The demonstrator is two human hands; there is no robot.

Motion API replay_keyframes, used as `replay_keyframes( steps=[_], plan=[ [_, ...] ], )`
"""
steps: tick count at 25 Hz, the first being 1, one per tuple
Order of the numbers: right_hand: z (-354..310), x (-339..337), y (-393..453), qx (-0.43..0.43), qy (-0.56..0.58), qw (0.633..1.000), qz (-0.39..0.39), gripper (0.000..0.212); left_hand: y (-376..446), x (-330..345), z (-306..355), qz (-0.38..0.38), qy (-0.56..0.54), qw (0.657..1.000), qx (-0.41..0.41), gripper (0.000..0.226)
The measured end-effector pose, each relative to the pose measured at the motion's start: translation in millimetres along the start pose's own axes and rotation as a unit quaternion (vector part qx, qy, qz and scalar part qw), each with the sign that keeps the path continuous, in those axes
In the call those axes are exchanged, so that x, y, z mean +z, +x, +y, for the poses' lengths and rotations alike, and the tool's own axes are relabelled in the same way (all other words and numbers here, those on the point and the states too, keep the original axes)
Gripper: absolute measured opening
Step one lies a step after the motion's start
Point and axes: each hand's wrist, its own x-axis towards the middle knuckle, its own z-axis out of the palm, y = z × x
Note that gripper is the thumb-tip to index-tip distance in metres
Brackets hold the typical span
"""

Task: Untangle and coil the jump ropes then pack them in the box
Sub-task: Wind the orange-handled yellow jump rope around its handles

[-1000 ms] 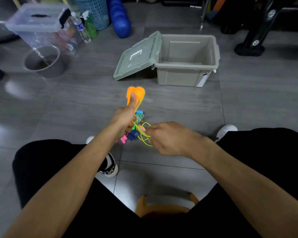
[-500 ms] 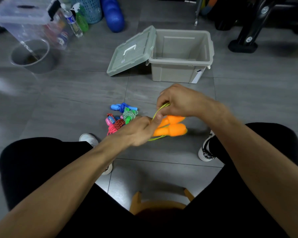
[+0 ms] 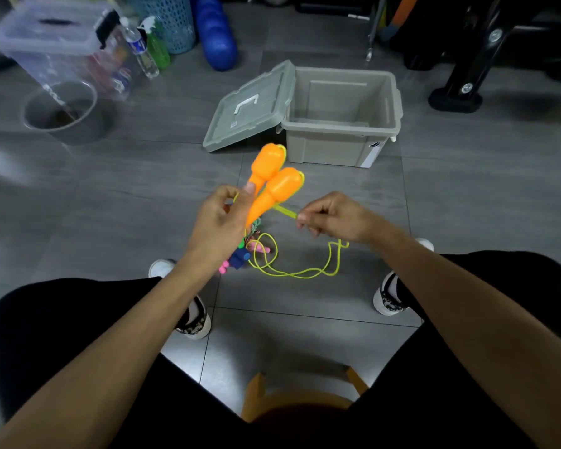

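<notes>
The left hand [image 3: 221, 222] grips the two orange handles [image 3: 271, 179] together by their narrow ends, so their fat ends point up and away from the palm toward the box [image 3: 344, 147]. The right hand [image 3: 332, 215] pinches the yellow rope [image 3: 292, 268] a short way out from those handles, with a short flat stretch drawn tight between the two grips. From the pinch the rest of the rope falls to the floor and lies in loose loops below and between both hands. For coiling, the right hand is nearer that slack. Just under the left hand sits a bundle of other ropes [image 3: 240, 254], partly hidden by the wrist, and its separate pieces are hard to tell apart.
</notes>
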Motion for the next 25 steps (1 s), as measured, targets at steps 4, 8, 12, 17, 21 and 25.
replay_keyframes(
  steps=[4,8,12,17,21,25],
  plan=[
    [-23.7,45.0,-3.5,-0.088,-0.175,0.979,-0.055,0.026,18.5,0.1,-13.7,0.118,0.074,0.990,0.003,0.038],
    [-49.7,68.9,-10.9,-0.140,-0.357,0.920,-0.082,0.022,24.9,8.2,-33.0,0.087,0.289,0.953,0.028,0.045],
    [-55.4,12.5,-15.8,-0.145,-0.357,0.923,0.004,0.018,13.1,18.5,-32.9,-0.014,0.375,0.923,0.080,0.053],
    [-40.9,-15.7,-6.3,-0.126,-0.248,0.960,0.040,0.018,-6.6,28.7,-32.2,-0.102,0.407,0.875,0.243,0.069],
    [-33.8,-19.6,0.1,-0.091,-0.191,0.977,0.026,0.014,-12.3,21.1,-27.2,-0.131,0.426,0.845,0.296,0.062],
    [-9.0,-34.4,1.9,-0.020,-0.083,0.996,0.028,0.009,-10.2,1.3,-20.2,-0.183,0.255,0.917,0.246,0.041]
  ],
)
